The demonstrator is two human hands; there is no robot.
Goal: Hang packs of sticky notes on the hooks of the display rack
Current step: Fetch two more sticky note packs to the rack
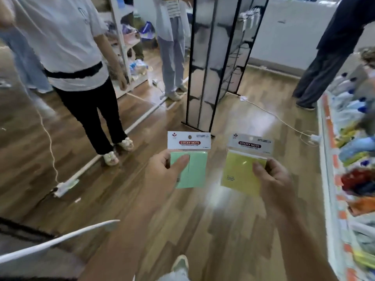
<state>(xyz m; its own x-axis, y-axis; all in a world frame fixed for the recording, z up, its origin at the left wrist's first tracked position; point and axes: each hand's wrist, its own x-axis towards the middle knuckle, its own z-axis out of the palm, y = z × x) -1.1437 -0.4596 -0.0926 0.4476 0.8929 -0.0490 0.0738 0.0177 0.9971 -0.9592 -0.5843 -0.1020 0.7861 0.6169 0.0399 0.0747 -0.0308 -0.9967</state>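
Observation:
My left hand (164,171) pinches a green sticky-note pack (191,165) by its left side, thumb on the front. A yellow sticky-note pack (239,171) is pinched at its right edge by my right hand (272,179). Both packs are upright with white "STICKY NOTE" header cards and a hang hole at the top. The black wire display rack (211,63) stands on the floor just beyond the packs, blurred, with dark hooks along its panels. Both hands are below and in front of the rack, apart from it.
One person (71,57) stands at left and another (172,47) behind the rack, a third (328,57) at right. A white shelf (332,179) of colourful goods runs along the right. Cables and a power strip (65,186) lie on the wooden floor. My shoe (179,264) shows below.

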